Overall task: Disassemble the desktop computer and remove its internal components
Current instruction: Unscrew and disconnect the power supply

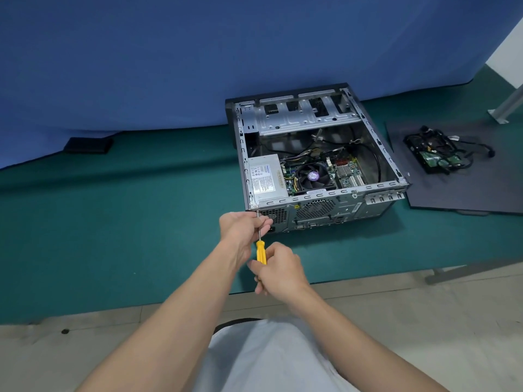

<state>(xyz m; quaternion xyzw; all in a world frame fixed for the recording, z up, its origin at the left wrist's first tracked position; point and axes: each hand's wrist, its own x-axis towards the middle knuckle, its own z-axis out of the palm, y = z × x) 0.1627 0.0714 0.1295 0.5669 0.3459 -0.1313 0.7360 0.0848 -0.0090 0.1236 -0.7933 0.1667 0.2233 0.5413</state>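
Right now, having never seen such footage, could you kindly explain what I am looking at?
One camera, worn on a person's head, looks down at their bare arms. The right hand grips a yellow-handled screwdriver; the left hand pinches its metal shaft, tip at a near corner of an open grey metal computer case on a green mat. Inside sit a silver power supply box and a black round fan. Beside it, a drive with tangled black cables lies on a dark flat panel.

Cannot read the print on the power supply (266, 179): too small. Cannot see the butt of the screwdriver (261, 251), buried in the right hand (278, 271), nor part of its shaft, behind the left hand (243, 227). Cannot follow the black panel (467, 193) past the right edge.
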